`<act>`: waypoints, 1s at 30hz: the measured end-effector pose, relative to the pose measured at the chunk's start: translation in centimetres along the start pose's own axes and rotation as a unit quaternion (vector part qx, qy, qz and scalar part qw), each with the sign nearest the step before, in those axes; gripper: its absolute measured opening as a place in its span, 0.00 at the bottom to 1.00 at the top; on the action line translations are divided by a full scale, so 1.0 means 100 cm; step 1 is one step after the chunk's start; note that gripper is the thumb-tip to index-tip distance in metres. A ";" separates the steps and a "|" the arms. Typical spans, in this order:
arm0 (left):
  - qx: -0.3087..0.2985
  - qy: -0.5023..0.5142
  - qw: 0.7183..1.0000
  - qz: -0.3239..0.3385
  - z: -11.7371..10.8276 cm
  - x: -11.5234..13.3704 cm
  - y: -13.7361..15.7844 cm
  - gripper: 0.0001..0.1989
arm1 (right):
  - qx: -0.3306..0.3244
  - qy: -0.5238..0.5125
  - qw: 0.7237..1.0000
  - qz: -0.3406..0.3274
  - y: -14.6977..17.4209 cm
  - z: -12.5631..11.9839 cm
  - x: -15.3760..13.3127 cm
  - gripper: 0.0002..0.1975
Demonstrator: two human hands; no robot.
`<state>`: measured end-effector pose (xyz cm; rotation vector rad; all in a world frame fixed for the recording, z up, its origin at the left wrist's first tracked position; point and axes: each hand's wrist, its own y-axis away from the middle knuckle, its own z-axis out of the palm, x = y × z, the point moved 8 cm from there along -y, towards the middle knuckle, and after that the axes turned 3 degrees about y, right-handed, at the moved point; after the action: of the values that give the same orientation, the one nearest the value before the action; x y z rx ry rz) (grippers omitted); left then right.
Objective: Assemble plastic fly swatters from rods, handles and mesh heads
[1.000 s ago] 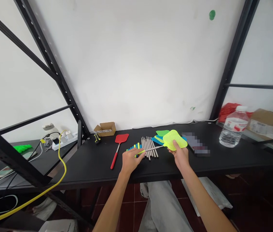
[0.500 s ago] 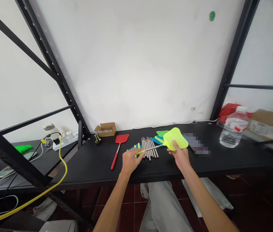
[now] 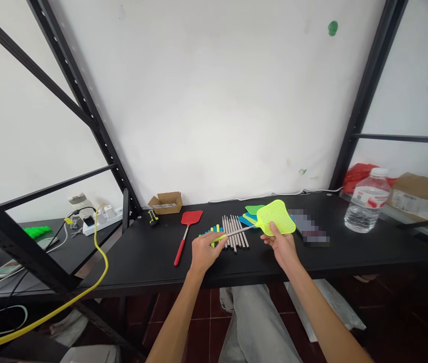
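A yellow-green fly swatter is held between both hands above the black table. My left hand is closed round its yellow handle, at the left end of the metal rod. My right hand grips the perforated head, thumb on top. Under the swatter lie several bare metal rods side by side. Several blue and yellow handles lie left of the rods, partly hidden by my left hand. Green and blue swatter heads sit behind the held head. A whole red fly swatter rests to the left.
On the table are an open cardboard box, a black and yellow clamp-like item, a blurred-out flat object and a water bottle. Black rack posts flank it. A yellow cable hangs at left near a power strip.
Both hands keep their hold on the yellow-green swatter. Its head has tilted very slightly; otherwise almost nothing has moved.
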<state>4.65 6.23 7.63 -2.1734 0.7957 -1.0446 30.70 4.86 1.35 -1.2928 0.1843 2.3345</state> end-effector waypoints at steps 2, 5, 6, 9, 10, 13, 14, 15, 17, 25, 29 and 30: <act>0.004 0.002 1.000 0.003 0.000 0.000 0.000 0.11 | -0.003 0.001 1.000 0.000 0.000 0.000 0.000 0.22; 0.011 0.003 1.000 0.008 -0.001 -0.001 0.000 0.10 | -0.013 0.013 1.000 0.002 0.000 0.002 0.001 0.22; 0.012 0.003 1.000 0.009 -0.001 -0.001 0.000 0.10 | -0.019 0.019 1.000 0.003 0.000 0.003 0.001 0.22; 0.012 0.002 1.000 0.012 -0.001 -0.001 0.000 0.09 | -0.039 0.040 0.998 0.004 0.001 0.006 0.001 0.22; 0.013 0.001 1.000 0.012 -0.001 -0.001 0.000 0.09 | -0.044 0.045 0.998 0.004 0.001 0.007 0.001 0.22; 0.019 0.000 1.000 0.011 -0.002 -0.001 0.000 0.10 | -0.052 0.054 0.997 0.005 0.001 0.008 0.001 0.22; 0.020 0.000 1.000 0.011 -0.003 -0.001 0.000 0.10 | -0.054 0.052 0.997 0.007 0.001 0.009 0.001 0.22; 0.022 0.000 1.000 0.011 -0.003 -0.001 0.000 0.10 | -0.051 0.047 0.998 0.008 0.001 0.008 0.001 0.22; 0.028 0.001 1.000 0.010 -0.005 0.000 -0.001 0.10 | -0.032 0.022 0.999 0.006 -0.001 0.005 0.001 0.22; 0.037 -0.020 0.999 0.003 -0.006 -0.001 -0.001 0.10 | 0.042 -0.019 0.997 -0.068 0.004 -0.008 -0.015 0.26; 0.034 -0.032 0.999 0.003 -0.005 -0.001 0.000 0.11 | 0.063 0.017 0.993 -0.094 0.008 -0.010 -0.020 0.31; 0.033 -0.032 0.999 0.004 -0.005 -0.001 0.000 0.11 | 0.063 0.026 0.993 -0.097 0.008 -0.010 -0.020 0.31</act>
<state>4.20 6.22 7.84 -2.1353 0.7296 -0.9779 32.02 3.20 2.38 -1.2507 0.2094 2.0936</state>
